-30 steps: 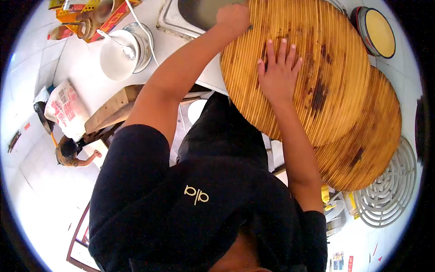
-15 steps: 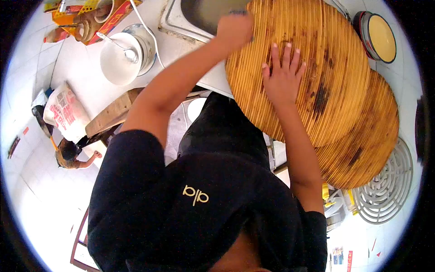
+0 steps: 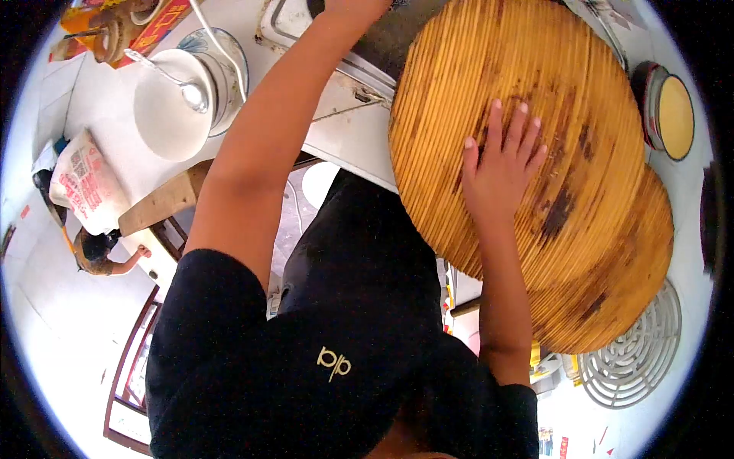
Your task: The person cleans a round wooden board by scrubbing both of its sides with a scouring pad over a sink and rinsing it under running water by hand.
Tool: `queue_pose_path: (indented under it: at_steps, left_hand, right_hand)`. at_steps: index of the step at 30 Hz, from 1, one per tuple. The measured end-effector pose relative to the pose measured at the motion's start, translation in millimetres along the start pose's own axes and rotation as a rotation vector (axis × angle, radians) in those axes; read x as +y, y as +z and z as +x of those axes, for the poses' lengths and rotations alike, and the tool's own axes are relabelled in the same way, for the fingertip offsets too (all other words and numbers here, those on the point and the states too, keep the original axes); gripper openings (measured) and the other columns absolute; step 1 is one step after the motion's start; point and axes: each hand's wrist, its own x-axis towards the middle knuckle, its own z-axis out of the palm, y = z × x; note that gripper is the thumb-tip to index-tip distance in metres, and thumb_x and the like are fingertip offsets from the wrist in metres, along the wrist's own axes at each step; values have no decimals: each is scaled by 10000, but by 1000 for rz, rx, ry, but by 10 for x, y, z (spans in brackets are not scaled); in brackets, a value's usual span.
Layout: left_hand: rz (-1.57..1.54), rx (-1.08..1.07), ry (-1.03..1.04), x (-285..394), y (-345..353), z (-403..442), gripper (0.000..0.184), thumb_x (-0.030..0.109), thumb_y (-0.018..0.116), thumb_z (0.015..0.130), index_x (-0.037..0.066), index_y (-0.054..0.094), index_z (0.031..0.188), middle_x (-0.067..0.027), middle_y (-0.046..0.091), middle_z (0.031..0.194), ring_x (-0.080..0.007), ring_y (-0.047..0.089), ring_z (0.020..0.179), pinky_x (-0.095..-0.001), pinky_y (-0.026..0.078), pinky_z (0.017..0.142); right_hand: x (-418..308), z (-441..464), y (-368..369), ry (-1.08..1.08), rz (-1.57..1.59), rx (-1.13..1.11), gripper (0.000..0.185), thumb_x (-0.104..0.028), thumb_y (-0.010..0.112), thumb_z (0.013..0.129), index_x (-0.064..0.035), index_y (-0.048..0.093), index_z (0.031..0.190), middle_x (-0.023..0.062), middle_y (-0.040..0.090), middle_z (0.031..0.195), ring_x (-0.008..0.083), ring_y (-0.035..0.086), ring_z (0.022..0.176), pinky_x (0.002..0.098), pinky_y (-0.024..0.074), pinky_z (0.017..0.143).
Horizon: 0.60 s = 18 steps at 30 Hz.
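Round slatted board (image 3: 451, 99) lies beside the sink (image 3: 281, 29), overlapping a second board (image 3: 638, 252); right hand (image 3: 505, 170) spread flat on it, left hand (image 3: 358, 7) cut off at top, grip can't tell; steadying probably wants even palm pressure.

Right hand (image 3: 497, 187) palm down on upper round slatted board (image 3: 569, 134), fingers (image 3: 495, 126) fanned, thumb (image 3: 470, 157) toward board's left; right forearm (image 3: 505, 294) enters from near side. Left arm (image 3: 264, 141) reaches forward, left of board; left hand (image 3: 355, 6) cropped, grip unclear.
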Motion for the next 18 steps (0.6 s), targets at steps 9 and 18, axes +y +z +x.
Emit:
queue_pose_path:
  at_steps: [9,18]
  left_hand:
    - [26,-301,260,-304,594,153,425,144,573,881,63,486,1289,-246,509,1267,-391,519,1140,-482,473,897]
    - [639,-634,680,-272,1114,265,621,233,594,906,158,323,1460,-136,97,1566,-365,118,1425,-645,309,1033]
  right_hand:
    - [-20,35,61,10,-46,-30,629,-411,464,911,-179,320,1477,157,199,1552,407,164,1416,581,109,1118]
    - [-24,43,36,1,-64,-45,620,-386,422,932,-155,283,1491,176,189,1551,418,165,1412,581,119,1114]
